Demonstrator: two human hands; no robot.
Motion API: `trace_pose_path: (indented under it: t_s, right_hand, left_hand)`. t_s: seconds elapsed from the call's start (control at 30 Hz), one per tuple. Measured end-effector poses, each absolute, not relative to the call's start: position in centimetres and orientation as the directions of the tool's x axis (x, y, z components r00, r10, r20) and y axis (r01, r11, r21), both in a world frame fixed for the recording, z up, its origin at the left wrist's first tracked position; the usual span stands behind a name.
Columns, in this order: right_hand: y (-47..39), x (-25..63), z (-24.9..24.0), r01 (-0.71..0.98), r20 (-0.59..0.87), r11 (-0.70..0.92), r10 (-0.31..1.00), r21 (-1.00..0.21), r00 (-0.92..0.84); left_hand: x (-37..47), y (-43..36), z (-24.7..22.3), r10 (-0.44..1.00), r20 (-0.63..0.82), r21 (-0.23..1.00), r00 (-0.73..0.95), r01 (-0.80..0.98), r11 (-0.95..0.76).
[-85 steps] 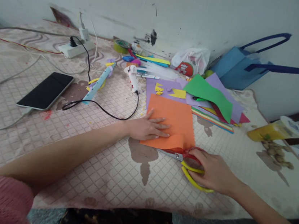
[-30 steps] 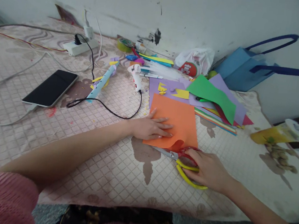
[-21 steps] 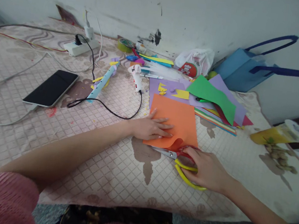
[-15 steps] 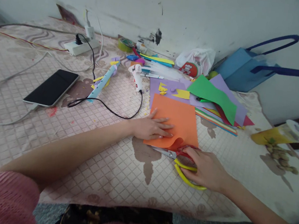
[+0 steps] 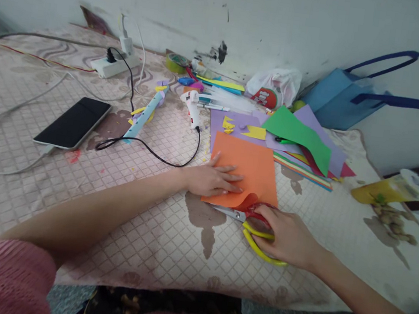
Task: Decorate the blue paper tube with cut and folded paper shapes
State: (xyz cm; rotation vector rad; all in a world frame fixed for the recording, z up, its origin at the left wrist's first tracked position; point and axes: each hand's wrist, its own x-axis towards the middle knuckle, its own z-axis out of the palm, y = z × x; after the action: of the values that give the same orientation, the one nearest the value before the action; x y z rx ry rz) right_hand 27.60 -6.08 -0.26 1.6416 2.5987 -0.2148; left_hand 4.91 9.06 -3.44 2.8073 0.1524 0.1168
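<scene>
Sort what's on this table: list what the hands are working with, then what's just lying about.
In use: orange paper under left hand; scissors in right hand.

Lying about: phone, glue gun, power strip, tape roll, green paper, blue bag.

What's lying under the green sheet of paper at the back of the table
Under the green sheet lie purple paper, a red sheet and striped sheets. A green pen pokes out. The covered middle is hidden.

Soft daylight, blurred dark corners
</scene>
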Motion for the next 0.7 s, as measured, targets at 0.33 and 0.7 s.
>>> trace_pose_path:
  t_s: [0.33,0.7]
  right_hand:
    - [-5.67,27.58,-0.33,0.889,-0.148,0.451,0.876,-0.083,-0.459]
    - [-5.72,26.77,-0.06,0.900,-0.131,0.428,0.890,-0.089,-0.436]
  left_hand:
    - [4.93,9.14,-3.65,0.120,0.099,0.368,0.988,0.076,-0.927]
    - [4.97,9.10,-3.51,0.122,0.069,0.344,0.990,0.091,-0.935]
